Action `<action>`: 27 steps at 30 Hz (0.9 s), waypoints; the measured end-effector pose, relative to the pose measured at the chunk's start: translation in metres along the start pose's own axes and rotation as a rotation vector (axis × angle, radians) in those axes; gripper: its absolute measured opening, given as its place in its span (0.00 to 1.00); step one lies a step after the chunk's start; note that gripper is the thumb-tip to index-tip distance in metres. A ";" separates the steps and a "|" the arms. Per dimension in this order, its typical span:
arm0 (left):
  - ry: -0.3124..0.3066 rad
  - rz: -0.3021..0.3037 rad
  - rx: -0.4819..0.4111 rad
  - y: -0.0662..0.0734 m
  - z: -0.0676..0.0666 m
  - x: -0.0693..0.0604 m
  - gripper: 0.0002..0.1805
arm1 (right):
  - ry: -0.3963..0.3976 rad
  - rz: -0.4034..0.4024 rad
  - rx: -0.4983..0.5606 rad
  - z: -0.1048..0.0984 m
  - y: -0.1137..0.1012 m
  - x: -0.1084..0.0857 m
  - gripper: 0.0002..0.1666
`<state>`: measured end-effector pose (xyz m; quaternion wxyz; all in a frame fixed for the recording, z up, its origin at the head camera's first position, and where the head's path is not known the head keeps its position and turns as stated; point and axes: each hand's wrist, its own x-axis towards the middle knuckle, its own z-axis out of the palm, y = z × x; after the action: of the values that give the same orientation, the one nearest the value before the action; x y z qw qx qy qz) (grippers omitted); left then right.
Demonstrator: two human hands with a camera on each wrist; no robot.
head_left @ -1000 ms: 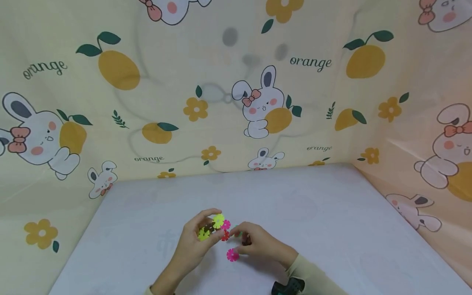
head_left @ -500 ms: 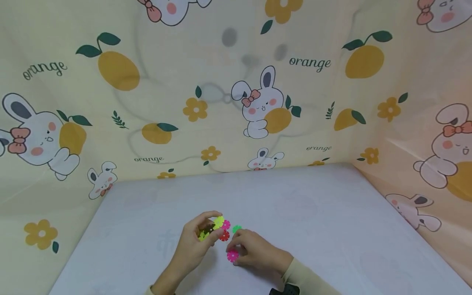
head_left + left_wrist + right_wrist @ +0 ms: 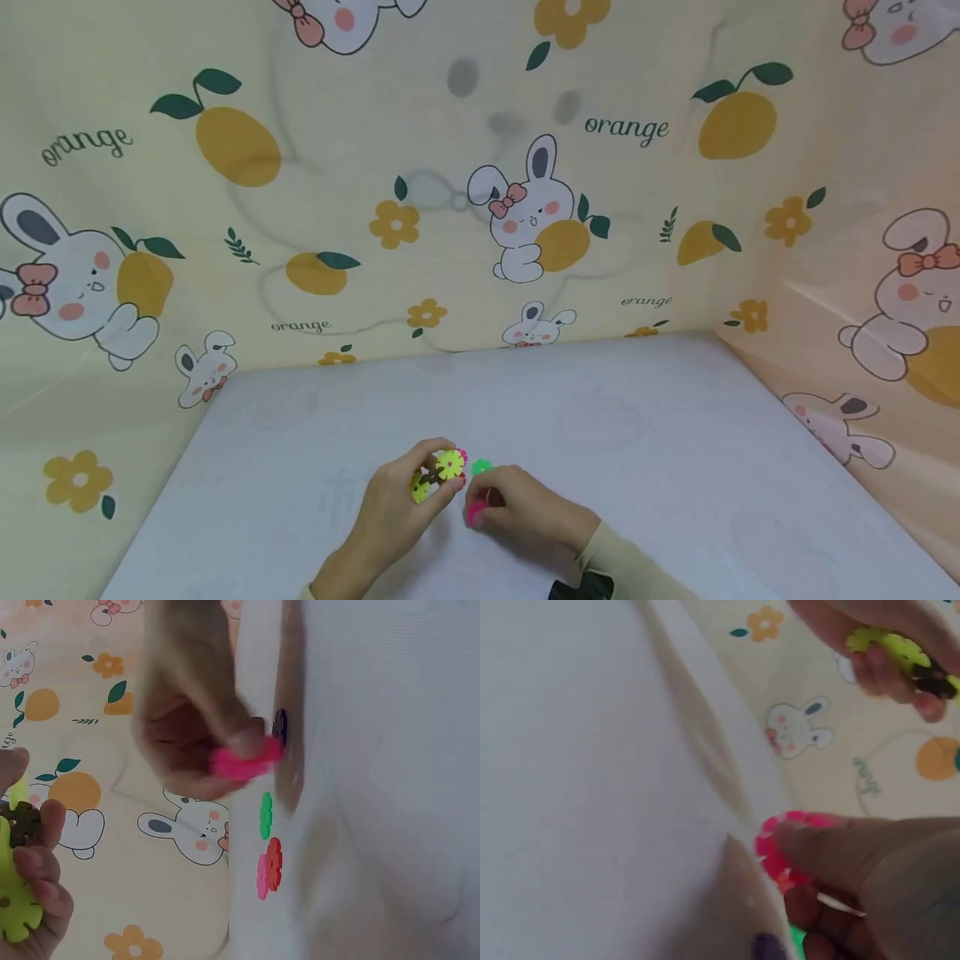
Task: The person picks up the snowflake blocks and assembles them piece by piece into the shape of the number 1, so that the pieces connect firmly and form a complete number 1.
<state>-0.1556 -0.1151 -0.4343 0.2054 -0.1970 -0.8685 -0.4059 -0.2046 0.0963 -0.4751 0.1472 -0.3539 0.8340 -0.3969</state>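
Note:
My left hand (image 3: 401,508) holds yellow flower-shaped discs joined by a dark brown disc; the yellow disc (image 3: 451,464) and the brown disc (image 3: 25,823) show between fingers and thumb. Just to its right, my right hand (image 3: 534,510) pinches a bright pink disc (image 3: 247,759) between thumb and fingers. The left wrist view shows this disc above the table. Beyond it lie a green disc (image 3: 266,816), a red disc (image 3: 274,862) and another pink disc (image 3: 262,877). A dark purple disc (image 3: 280,727) is close to my right hand, which hides it in the head view.
A white-covered table (image 3: 637,433) spreads around both hands. Behind it and at the sides hangs a yellow cloth (image 3: 420,100) printed with rabbits and oranges. A black strapped device (image 3: 583,586) sits at my right wrist.
The right hand has closed on the pink disc, which lay flat on the table and is now tilted in its fingers. My left hand has shifted slightly down and right, turning its joined discs.

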 end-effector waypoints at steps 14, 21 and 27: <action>-0.064 -0.099 -0.115 0.002 -0.003 0.002 0.18 | 0.148 -0.118 0.490 -0.031 -0.015 -0.004 0.12; -0.087 -0.122 -0.124 0.004 -0.005 0.003 0.18 | 0.206 -0.105 0.529 -0.034 -0.028 -0.006 0.12; -0.110 -0.179 -0.144 0.006 -0.006 0.004 0.20 | 0.251 -0.035 0.477 -0.037 -0.039 -0.010 0.14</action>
<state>-0.1549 -0.1155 -0.4253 0.1058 -0.1549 -0.8610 -0.4727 -0.1988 0.1067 -0.4222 0.1150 -0.2715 0.7223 -0.6255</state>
